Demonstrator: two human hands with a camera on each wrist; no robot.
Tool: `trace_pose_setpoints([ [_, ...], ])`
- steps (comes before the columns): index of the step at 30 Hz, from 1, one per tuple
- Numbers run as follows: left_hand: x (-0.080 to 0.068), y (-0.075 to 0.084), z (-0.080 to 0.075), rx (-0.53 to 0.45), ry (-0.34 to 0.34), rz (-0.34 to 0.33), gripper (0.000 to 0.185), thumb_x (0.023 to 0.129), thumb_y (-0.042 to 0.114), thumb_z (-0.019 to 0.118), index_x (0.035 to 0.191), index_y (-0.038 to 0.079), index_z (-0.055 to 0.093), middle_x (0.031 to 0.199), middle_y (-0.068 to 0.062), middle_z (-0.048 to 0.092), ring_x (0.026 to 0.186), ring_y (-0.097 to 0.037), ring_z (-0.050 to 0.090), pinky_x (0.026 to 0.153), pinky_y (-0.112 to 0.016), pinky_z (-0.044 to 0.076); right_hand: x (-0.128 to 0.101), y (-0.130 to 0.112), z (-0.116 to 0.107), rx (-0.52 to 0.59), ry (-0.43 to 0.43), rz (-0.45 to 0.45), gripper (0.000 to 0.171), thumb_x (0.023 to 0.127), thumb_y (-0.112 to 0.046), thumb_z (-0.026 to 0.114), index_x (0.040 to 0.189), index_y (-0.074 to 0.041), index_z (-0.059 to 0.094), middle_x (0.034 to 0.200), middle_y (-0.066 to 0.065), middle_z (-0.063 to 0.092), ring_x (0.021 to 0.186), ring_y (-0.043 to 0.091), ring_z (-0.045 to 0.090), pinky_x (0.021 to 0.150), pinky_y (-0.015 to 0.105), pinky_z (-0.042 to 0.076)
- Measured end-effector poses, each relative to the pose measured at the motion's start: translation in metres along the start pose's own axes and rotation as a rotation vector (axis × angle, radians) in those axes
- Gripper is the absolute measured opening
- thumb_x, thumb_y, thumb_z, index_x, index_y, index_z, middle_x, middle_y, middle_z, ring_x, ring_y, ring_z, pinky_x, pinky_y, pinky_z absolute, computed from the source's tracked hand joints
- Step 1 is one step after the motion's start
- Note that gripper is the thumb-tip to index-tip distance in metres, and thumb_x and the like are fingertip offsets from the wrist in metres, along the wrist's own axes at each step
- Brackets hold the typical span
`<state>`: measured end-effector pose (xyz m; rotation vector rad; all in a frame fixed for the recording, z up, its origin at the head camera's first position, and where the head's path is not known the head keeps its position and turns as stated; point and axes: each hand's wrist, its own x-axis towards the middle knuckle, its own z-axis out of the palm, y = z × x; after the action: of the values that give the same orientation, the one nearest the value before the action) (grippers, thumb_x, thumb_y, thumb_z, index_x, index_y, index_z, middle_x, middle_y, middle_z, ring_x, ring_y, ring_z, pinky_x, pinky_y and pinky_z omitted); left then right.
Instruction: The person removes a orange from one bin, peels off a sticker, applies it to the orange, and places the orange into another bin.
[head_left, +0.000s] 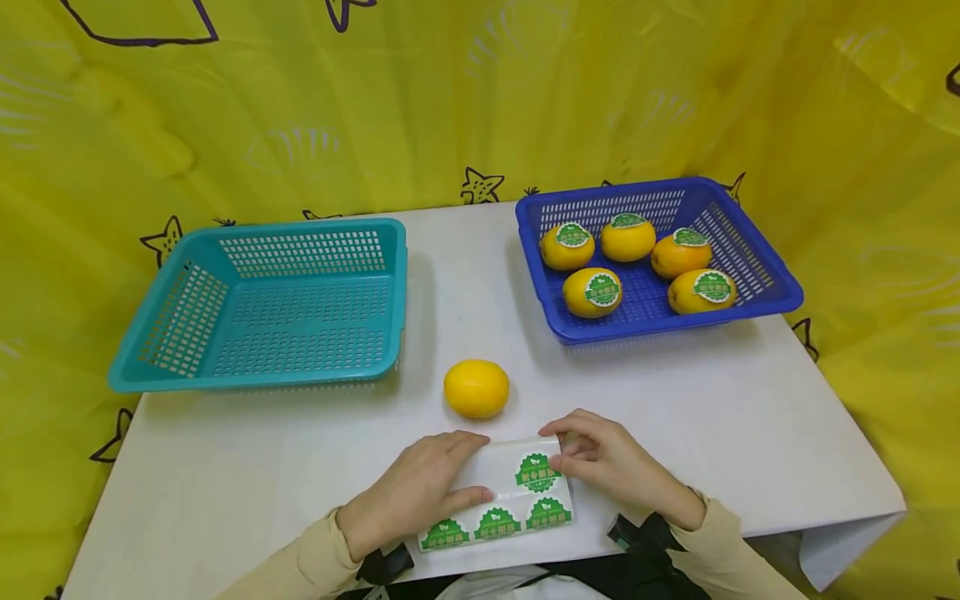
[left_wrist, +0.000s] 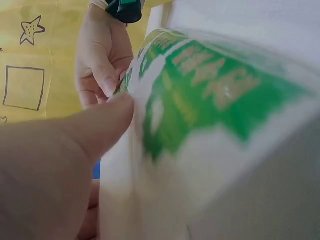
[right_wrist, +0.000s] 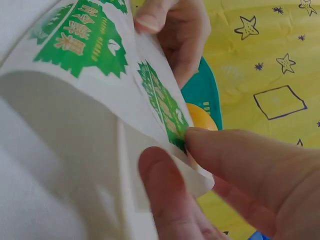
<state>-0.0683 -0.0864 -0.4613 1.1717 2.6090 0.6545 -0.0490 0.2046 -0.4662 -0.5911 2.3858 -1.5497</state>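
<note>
A white sticker sheet (head_left: 504, 493) with green round stickers lies at the table's near edge. My left hand (head_left: 420, 492) holds the sheet down, thumb on its lower part. My right hand (head_left: 600, 454) pinches the edge of one green sticker (head_left: 537, 472) between thumb and finger. In the right wrist view the fingertips (right_wrist: 200, 140) nip that sticker (right_wrist: 162, 107) at the sheet's corner. The left wrist view shows the thumb (left_wrist: 107, 122) against the sheet (left_wrist: 210, 115). A plain yellow orange (head_left: 476, 388) sits just beyond the sheet.
A turquoise basket (head_left: 135, 346) stands at the left with nothing in it. A blue basket (head_left: 780, 287) at the right holds several oranges (head_left: 592, 292) bearing green stickers. Yellow cloth hangs behind and beside the white table (head_left: 750, 417).
</note>
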Motion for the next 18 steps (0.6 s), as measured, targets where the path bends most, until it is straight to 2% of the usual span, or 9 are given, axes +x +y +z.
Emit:
trace_pose_setpoints([
  [5, 0.003, -0.003, 0.000, -0.015, 0.056, 0.010, 0.041, 0.094, 0.039, 0.065, 0.121, 0.009, 0.063, 0.109, -0.001, 0.066, 0.097, -0.016, 0.061, 0.084, -0.036, 0.051, 0.001, -0.001, 0.004, 0.013, 0.032, -0.044, 0.029, 0.089, -0.013, 0.073, 0.117, -0.010, 0.067, 0.101, 0.002, 0.061, 0.079, 0.014, 0.061, 0.073, 0.028, 0.055],
  [9, 0.005, -0.006, 0.000, -0.037, 0.069, 0.009, 0.030, 0.094, 0.034, 0.066, 0.112, 0.009, 0.068, 0.100, 0.001, 0.068, 0.089, -0.013, 0.063, 0.078, -0.034, 0.052, 0.001, 0.000, 0.008, 0.003, 0.042, -0.043, 0.028, 0.088, -0.014, 0.075, 0.115, -0.012, 0.070, 0.097, -0.002, 0.061, 0.079, 0.013, 0.059, 0.071, 0.026, 0.054],
  [15, 0.009, -0.013, -0.001, -0.170, 0.066, -0.024, 0.018, 0.096, 0.030, 0.064, 0.094, 0.013, 0.070, 0.082, 0.008, 0.065, 0.070, -0.005, 0.056, 0.068, -0.031, 0.049, 0.002, 0.000, 0.013, -0.052, 0.066, -0.050, 0.028, 0.087, -0.018, 0.076, 0.114, -0.015, 0.071, 0.090, -0.007, 0.061, 0.077, 0.012, 0.058, 0.067, 0.025, 0.053],
  [18, 0.010, -0.016, 0.000, -0.237, 0.069, -0.038, 0.018, 0.097, 0.029, 0.063, 0.089, 0.014, 0.070, 0.076, 0.012, 0.062, 0.066, -0.003, 0.053, 0.065, -0.028, 0.047, 0.002, -0.001, 0.015, -0.043, 0.081, -0.026, 0.027, 0.087, -0.019, 0.076, 0.114, -0.015, 0.071, 0.087, -0.007, 0.063, 0.075, 0.013, 0.059, 0.066, 0.026, 0.054],
])
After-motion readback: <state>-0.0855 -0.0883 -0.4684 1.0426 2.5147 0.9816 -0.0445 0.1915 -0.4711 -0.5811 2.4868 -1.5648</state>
